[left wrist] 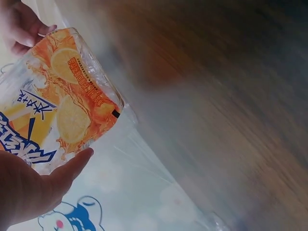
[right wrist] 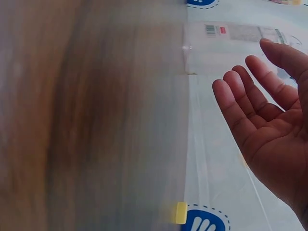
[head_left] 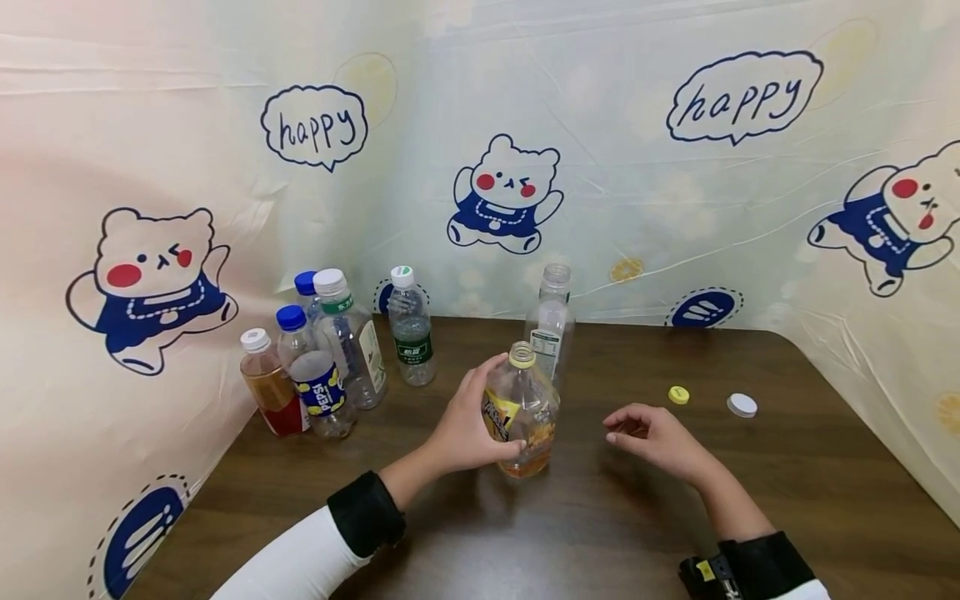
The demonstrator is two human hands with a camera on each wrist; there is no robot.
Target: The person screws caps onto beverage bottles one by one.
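Note:
A clear plastic drink bottle with a yellow and orange label stands uncapped near the table's middle, a little amber liquid at its base. My left hand grips its side, thumb across the front. In the left wrist view, orange slices show on the label above the thumb. My right hand is to the right of the bottle, holding nothing, its fingers relaxed and slightly bent. The right wrist view shows its palm. Close beyond that hand lie a yellow cap and a white cap.
Behind the held bottle stands a clear uncapped bottle. Several capped bottles are grouped at the left, among them a Pepsi bottle and a red-labelled one. A green-labelled bottle stands alone. A printed curtain borders the brown table.

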